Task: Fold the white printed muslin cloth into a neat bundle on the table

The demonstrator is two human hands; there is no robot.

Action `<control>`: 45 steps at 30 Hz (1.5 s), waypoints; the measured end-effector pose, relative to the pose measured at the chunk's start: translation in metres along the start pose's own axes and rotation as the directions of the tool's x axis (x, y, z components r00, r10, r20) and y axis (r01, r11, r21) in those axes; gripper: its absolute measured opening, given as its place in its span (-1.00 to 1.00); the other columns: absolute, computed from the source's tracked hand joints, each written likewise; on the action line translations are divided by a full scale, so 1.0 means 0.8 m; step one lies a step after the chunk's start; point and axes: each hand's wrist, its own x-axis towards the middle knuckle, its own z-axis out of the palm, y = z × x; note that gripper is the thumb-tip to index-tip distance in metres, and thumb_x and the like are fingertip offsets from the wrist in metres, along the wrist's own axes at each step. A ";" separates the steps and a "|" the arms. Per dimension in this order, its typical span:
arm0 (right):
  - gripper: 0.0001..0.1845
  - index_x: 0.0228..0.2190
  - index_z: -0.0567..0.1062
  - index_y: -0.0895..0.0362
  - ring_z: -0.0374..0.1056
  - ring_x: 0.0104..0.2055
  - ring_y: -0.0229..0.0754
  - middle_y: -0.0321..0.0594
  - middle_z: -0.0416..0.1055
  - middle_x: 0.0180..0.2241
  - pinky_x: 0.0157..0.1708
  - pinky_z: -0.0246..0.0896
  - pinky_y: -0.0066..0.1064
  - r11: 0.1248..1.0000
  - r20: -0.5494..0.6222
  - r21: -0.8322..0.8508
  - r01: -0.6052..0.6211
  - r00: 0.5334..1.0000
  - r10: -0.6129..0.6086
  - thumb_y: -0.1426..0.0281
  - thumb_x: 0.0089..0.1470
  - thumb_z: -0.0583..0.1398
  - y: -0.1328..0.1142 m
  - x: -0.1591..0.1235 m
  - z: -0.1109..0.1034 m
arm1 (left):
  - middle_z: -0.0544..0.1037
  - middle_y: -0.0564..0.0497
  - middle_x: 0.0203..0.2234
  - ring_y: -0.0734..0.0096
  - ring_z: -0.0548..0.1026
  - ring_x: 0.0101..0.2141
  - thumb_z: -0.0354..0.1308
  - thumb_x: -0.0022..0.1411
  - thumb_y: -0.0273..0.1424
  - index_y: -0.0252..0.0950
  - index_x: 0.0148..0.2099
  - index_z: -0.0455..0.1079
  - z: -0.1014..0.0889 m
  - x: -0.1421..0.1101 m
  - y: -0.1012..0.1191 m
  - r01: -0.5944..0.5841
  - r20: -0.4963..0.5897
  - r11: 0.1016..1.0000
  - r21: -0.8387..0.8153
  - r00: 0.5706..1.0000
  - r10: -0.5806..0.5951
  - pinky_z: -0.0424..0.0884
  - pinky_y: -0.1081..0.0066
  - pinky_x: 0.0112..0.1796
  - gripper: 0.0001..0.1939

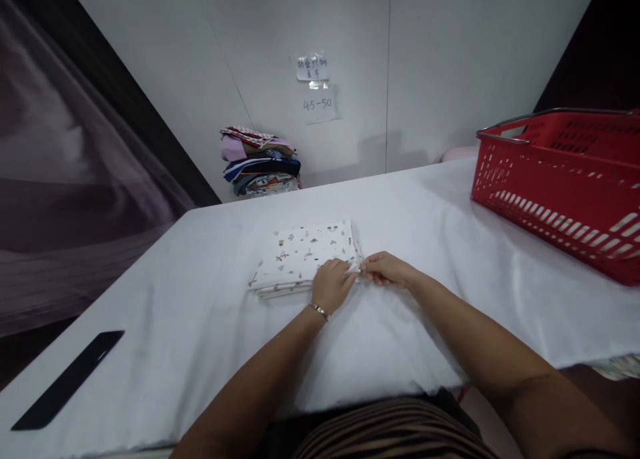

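Observation:
A folded white cloth (305, 249) with a small scattered print lies flat on the white-covered table (200, 352), its layers showing along the near edge. My left hand (331, 284), with a bracelet at the wrist, grips the cloth's near right corner, thumb underneath and fingers over the top. At that same corner my right hand (387, 270) pinches the edge of the cloth between thumb and curled fingers. The fingertips of both hands almost meet there, and the bit of fabric between them is partly hidden.
A red plastic basket (555, 192) stands at the table's right. Beyond the far edge is a stack of folded clothes (263, 162) against the wall (340, 19), below taped paper notes (320, 103). A flat black strip (70, 379) lies at the near left.

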 end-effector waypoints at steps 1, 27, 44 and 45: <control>-0.86 -0.59 0.40 0.18 0.11 -0.79 -0.44 -0.40 0.33 -0.74 -0.84 -0.24 -0.57 1.000 -0.024 -0.013 0.000 1.000 0.000 0.40 -0.07 0.18 -0.001 -0.001 -0.003 | 0.48 0.01 -0.38 0.33 0.38 -0.30 0.14 0.17 -0.33 -0.25 -0.27 0.39 0.001 0.002 0.000 0.020 -0.009 0.999 -0.027 1.000 -0.021 0.28 0.33 -0.27 -0.89; -0.82 -0.62 0.38 0.19 0.10 -0.78 -0.46 -0.36 0.37 -0.71 -0.85 -0.19 -0.59 0.996 0.028 0.032 -0.087 0.996 0.086 0.42 -0.04 0.18 0.009 0.007 0.002 | 0.49 0.03 -0.43 0.37 0.40 -0.33 0.19 0.10 -0.40 -0.24 -0.34 0.44 -0.002 0.001 0.008 0.098 -0.046 0.984 -0.150 0.993 -0.106 0.29 0.35 -0.27 -0.96; -0.87 -0.61 0.36 0.17 0.14 -0.77 -0.44 -0.36 0.39 -0.69 -0.85 -0.19 -0.59 0.997 0.086 0.031 -0.070 0.994 0.068 0.46 -0.09 0.17 0.014 0.007 0.003 | 0.48 0.01 -0.36 0.30 0.40 -0.27 0.21 0.07 -0.38 -0.23 -0.27 0.41 -0.003 0.005 0.010 0.103 0.052 0.993 -0.048 0.994 -0.101 0.27 0.30 -0.24 -0.87; -0.86 -0.62 0.35 0.17 0.13 -0.77 -0.44 -0.36 0.39 -0.69 -0.85 -0.19 -0.59 0.997 0.072 0.035 -0.067 0.995 0.064 0.46 -0.08 0.16 0.013 0.007 0.003 | 0.48 0.01 -0.37 0.31 0.39 -0.28 0.17 0.09 -0.42 -0.23 -0.28 0.41 -0.003 0.005 0.009 0.099 0.047 0.994 -0.051 0.994 -0.097 0.27 0.31 -0.25 -0.91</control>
